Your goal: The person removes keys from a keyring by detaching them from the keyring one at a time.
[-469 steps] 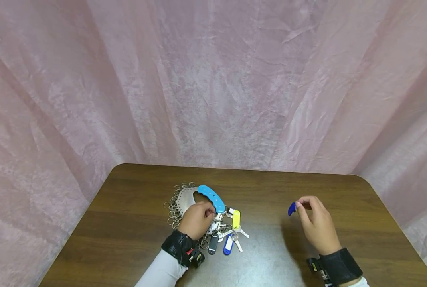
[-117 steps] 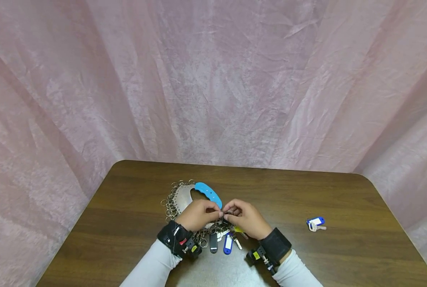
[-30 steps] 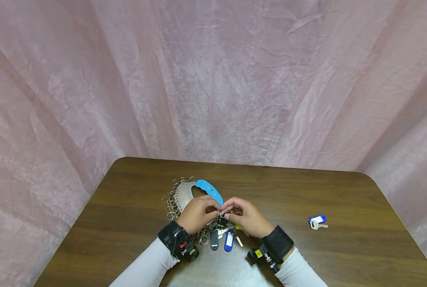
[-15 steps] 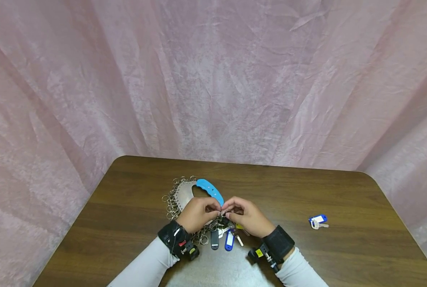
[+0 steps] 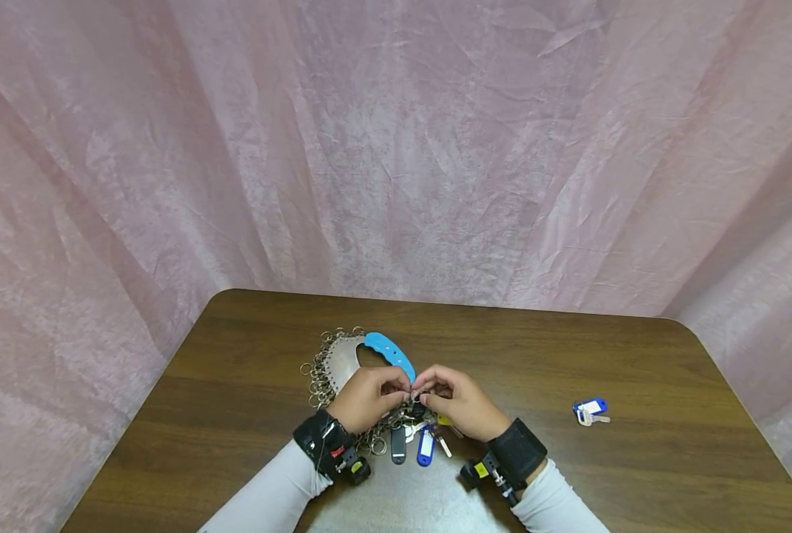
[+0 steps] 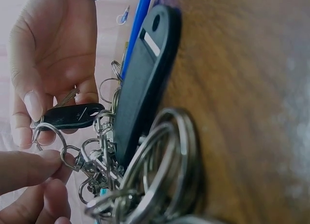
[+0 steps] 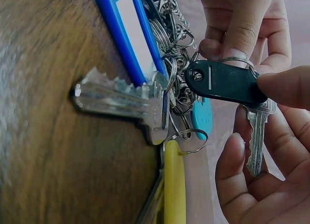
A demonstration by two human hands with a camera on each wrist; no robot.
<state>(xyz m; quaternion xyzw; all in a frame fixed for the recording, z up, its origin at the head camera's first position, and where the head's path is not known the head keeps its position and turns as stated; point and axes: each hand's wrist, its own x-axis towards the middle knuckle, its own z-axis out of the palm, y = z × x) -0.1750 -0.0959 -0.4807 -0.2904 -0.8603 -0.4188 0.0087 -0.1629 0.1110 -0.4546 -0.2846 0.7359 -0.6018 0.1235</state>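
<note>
My left hand [image 5: 364, 400] pinches a metal split ring [image 6: 52, 128] between thumb and fingers. My right hand [image 5: 465, 403] meets it fingertip to fingertip and pinches the ring end of a black key tag [image 7: 220, 82], its thumb pressed on the tag. A silver key [image 7: 256, 144] hangs beside that tag, in front of the right fingers. Both hands are over the near right end of a crescent metal key holder [image 5: 339, 364] with a blue handle [image 5: 388, 351]. Whether the ring is threaded through the holder's small loop is hard to tell.
Below the hands lie a dark grey tag [image 5: 398, 446], a blue tag [image 5: 425, 448] and a partly covered yellow tag [image 7: 175, 185], with keys. Many bare rings [image 5: 316, 377] line the holder's left edge. Another blue tag [image 5: 591, 406] with a key rests on the table's right.
Earlier, my right hand held a blue tag on the right; it now lies there with its key. That hand has come left beside the other. Over the last second both hands barely shift.
</note>
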